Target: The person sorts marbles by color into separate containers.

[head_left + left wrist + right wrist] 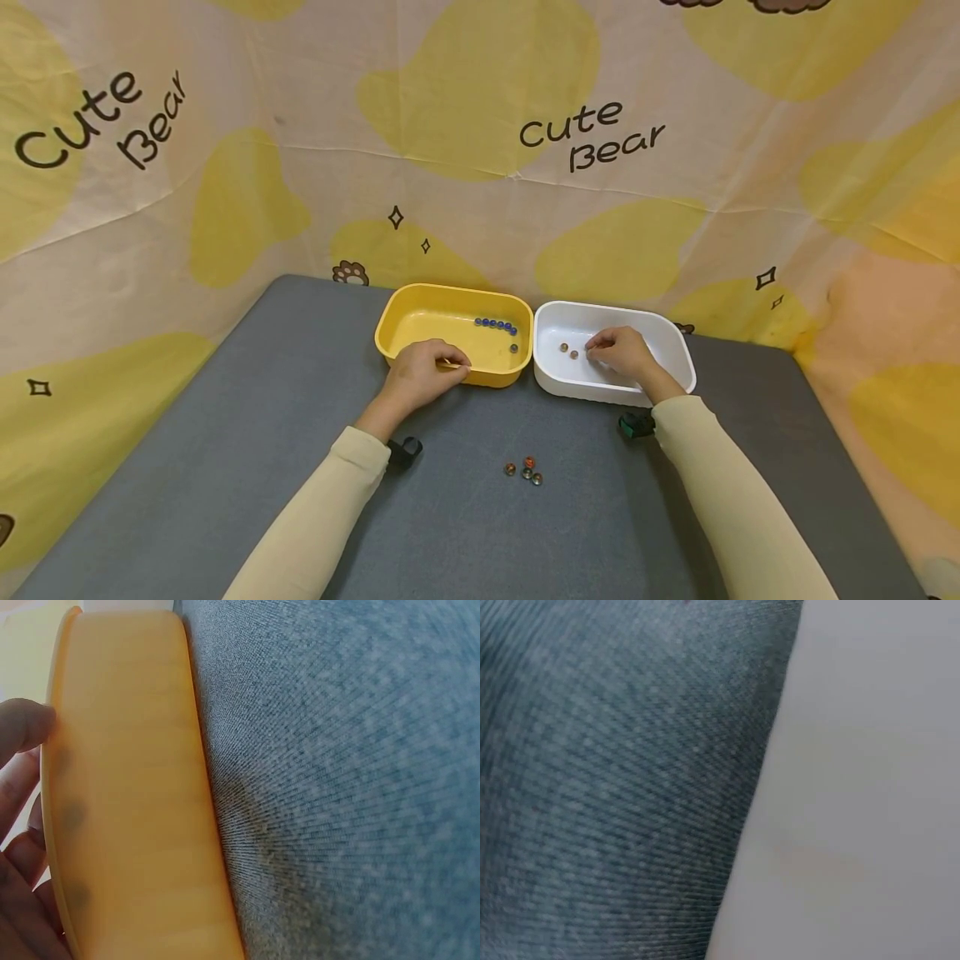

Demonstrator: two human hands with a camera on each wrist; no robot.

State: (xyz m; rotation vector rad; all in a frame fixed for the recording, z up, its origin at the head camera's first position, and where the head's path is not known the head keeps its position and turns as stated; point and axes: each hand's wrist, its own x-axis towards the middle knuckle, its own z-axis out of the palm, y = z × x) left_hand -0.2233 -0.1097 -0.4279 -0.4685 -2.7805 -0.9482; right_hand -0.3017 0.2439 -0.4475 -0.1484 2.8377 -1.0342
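My left hand [423,373] is at the near rim of a yellow basin [405,293]. In the left wrist view the thumb [30,724] rests on that basin's rim, with the other fingers behind it, gripping the wall. Blue marbles [492,324] form a curved row inside, and one more blue marble [513,348] lies nearer. Over the white basin [678,350], my right hand [621,352] reaches in with fingertips pinched low at what seems a marble, mostly hidden. Two brownish marbles [568,350] lie left of these fingertips. The right wrist view shows only the white wall and the cloth.
Several brown and reddish marbles [527,472] lie close together on the grey table [457,517], nearer than the basins. The two basins stand side by side, almost touching. A printed cloth [480,208] hangs right behind them and along the sides.
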